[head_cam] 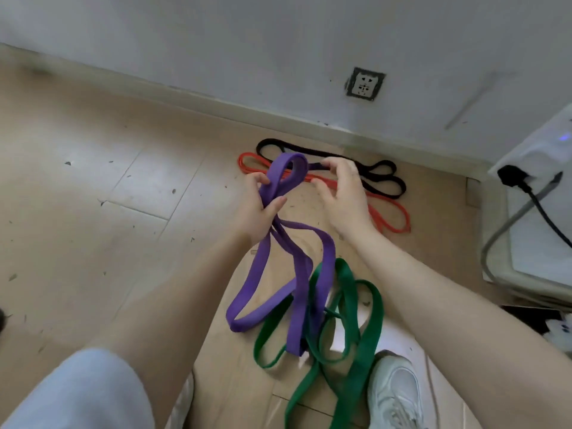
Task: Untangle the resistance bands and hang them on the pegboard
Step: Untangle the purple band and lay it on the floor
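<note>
while the left hand [258,209] grips the purple band [280,230] and the right hand [343,193] hovers loose, lift slowly so the green band [365,320] slips free.

Green band [368,342] runs off bottom edge of picture, its lower end not seen. Where purple band [297,274] crosses green band, which strand lies over which is hard to tell. Right hand [343,193] covers middle part of black band [383,178] and red band [387,218]. Whether right fingers [325,164] touch purple loop or black band: cannot tell. White appliance [538,212] cut by right edge. Shoe [396,394] cut at bottom.
</note>
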The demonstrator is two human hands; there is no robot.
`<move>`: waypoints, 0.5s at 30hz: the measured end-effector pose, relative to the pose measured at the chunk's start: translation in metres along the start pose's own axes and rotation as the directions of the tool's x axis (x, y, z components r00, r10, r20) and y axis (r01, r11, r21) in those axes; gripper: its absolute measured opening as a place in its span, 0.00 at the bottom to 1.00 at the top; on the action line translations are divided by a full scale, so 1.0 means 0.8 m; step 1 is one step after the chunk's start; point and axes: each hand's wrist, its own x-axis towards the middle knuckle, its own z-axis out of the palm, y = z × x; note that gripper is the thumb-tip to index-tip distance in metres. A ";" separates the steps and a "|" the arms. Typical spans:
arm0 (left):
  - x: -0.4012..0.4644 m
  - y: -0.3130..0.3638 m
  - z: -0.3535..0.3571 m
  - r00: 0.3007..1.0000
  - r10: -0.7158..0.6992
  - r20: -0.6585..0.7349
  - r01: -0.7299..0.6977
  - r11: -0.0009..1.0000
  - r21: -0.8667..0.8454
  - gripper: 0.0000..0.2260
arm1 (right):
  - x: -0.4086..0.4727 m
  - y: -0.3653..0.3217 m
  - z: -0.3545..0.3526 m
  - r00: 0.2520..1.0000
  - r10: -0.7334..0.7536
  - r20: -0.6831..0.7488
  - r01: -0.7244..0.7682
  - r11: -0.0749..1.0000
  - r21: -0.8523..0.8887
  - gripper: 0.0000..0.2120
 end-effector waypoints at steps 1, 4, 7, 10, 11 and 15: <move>0.008 -0.012 0.006 0.999 -0.040 -0.013 0.040 0.999 0.006 0.12 | -0.016 0.024 0.011 0.999 -0.002 0.048 0.005 0.998 -0.067 0.12; 0.023 -0.048 0.026 0.991 -0.117 -0.062 0.118 0.993 0.003 0.12 | -0.078 0.090 0.047 0.915 0.099 0.391 -0.034 0.985 -0.168 0.08; 0.028 -0.083 0.034 0.983 -0.170 -0.062 0.173 0.984 0.037 0.12 | -0.133 0.131 0.085 0.787 0.185 0.589 -0.072 0.975 -0.210 0.09; 0.028 -0.113 0.026 0.982 -0.160 -0.099 0.172 0.978 0.117 0.12 | -0.173 0.155 0.109 0.738 0.355 0.574 -0.182 0.924 -0.337 0.11; 0.026 -0.120 0.022 0.982 -0.154 -0.106 0.170 0.973 0.159 0.12 | -0.184 0.161 0.113 0.728 0.386 0.566 -0.191 0.908 -0.373 0.11; 0.014 -0.139 0.007 0.982 -0.154 -0.105 0.181 0.928 0.326 0.13 | -0.208 0.164 0.119 0.695 0.426 0.579 -0.192 0.887 -0.421 0.14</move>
